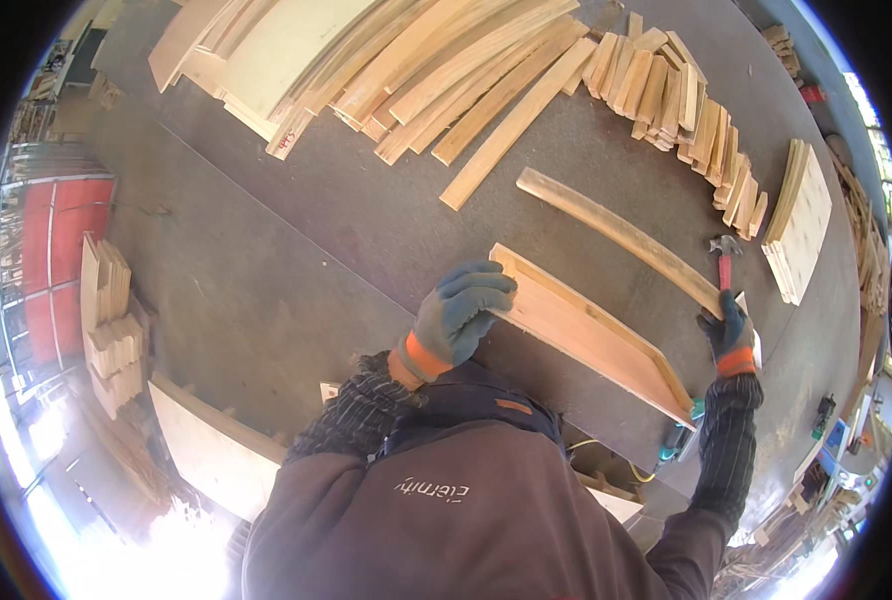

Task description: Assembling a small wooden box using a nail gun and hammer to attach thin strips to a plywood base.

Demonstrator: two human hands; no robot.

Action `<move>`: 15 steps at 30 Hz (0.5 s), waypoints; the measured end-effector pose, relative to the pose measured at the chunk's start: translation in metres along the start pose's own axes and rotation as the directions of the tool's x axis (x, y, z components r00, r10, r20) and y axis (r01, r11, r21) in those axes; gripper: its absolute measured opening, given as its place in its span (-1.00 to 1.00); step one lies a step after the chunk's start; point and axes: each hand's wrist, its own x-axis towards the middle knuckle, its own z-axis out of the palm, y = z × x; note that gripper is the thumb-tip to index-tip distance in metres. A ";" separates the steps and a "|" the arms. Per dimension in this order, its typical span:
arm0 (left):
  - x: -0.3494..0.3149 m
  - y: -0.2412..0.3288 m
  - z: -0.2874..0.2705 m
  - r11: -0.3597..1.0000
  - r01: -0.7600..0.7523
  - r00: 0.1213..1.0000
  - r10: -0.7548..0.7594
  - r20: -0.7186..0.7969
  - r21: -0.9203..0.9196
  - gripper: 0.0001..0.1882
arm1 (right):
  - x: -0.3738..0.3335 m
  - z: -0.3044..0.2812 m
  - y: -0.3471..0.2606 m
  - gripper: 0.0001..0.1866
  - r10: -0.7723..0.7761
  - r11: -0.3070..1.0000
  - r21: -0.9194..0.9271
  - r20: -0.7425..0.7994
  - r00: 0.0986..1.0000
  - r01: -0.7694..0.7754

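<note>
My left hand (461,310), in a grey-blue glove with an orange cuff, grips the left end of a shallow wooden panel (576,320) with raised strips along its far side and ends. The panel lies slantwise in front of me. My right hand (732,335), gloved alike, closes on the near right end of a long wooden strip (616,230) lying beyond the panel. A claw hammer (725,262) with a red handle points away just past my right fingers. Its handle's lower end is hidden, and I cannot tell whether the hand touches it.
Long wooden strips (506,130) and pale boards (286,50) lie across the far table. Short wood blocks (656,85) form a curved row at the far right, with stacked panels (798,220) beside them. A teal power tool (674,442) sits beside the panel's right end. More wood pieces (111,325) stand left.
</note>
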 end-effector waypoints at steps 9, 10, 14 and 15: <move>-0.023 0.009 -0.028 0.999 0.053 0.998 -0.052 -0.041 0.014 -0.83 | 0.062 0.024 -0.022 -0.49 -0.549 0.138 -0.923 0.230 0.804 0.359; -0.025 0.008 -0.030 0.996 0.089 0.993 -0.088 -0.084 0.007 -0.84 | 0.065 0.028 -0.026 -0.47 -0.601 0.118 -0.871 0.320 0.732 0.477; -0.031 0.003 -0.039 0.990 0.130 0.989 -0.125 -0.077 0.053 -0.85 | 0.022 0.150 -0.092 -0.43 -0.478 0.199 -0.802 0.422 0.770 0.563; -0.030 0.003 -0.038 0.991 0.128 0.989 -0.125 -0.074 0.045 -0.85 | 0.015 0.174 -0.106 -0.44 -0.500 0.122 -0.766 0.502 0.706 0.631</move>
